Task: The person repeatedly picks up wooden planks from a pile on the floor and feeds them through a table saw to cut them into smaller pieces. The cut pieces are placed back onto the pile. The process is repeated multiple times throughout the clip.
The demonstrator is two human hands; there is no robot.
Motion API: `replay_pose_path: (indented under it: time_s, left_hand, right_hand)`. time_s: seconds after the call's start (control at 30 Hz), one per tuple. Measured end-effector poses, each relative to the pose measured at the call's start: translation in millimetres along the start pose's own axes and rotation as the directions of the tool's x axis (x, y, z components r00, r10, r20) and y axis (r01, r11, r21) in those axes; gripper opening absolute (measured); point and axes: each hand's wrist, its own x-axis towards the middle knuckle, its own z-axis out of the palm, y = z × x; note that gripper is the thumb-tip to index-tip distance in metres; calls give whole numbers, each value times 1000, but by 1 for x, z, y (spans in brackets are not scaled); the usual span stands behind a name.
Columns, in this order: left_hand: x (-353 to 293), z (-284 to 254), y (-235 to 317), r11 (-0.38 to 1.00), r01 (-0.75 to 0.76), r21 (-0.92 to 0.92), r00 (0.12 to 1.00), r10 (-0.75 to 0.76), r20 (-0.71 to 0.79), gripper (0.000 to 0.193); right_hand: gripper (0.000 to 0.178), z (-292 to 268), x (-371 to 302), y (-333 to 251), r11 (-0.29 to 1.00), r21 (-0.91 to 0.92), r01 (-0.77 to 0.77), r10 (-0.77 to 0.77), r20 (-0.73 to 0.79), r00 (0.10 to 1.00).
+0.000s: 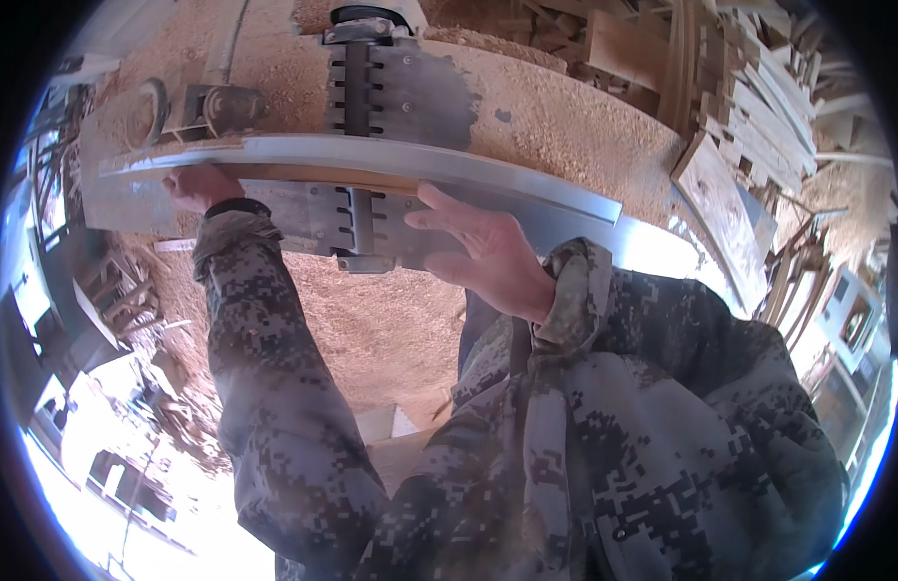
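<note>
A narrow wooden strip [323,175] lies along the long metal fence [391,153] of a jointer and crosses the notched cutter gap [363,221] in its metal table [284,206]. At the strip's left end, my left hand [205,187] is curled closed on it, its fingertips partly hidden. My right hand [486,244] is by the strip's right end with fingers stretched out and apart. Its fingertips are at the wood or just beside it; I cannot tell if they touch. The thumb points left over the table. Camouflage sleeves cover both my forearms.
Sawdust [362,320] lies in front of the machine, and more covers the table behind the fence. A round metal fitting [226,108] sits behind the fence at left. Scrap wood [774,107] is heaped at far right, near a leaning board [722,208]. Wood pieces [120,295] lie at left.
</note>
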Motion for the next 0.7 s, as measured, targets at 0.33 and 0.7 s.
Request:
replay_pose_path:
  time_s: [0.33, 0.7]
  left_hand:
    - [29, 0, -25, 987, -11, 161, 989, -13, 146, 35]
    - [74, 81, -47, 973, 114, -201, 992, -121, -22, 33]
  right_hand:
    - [54, 34, 32, 0, 995, -104, 9, -10, -9, 1000]
    - [57, 67, 66, -6, 977, -211, 37, -38, 1, 999]
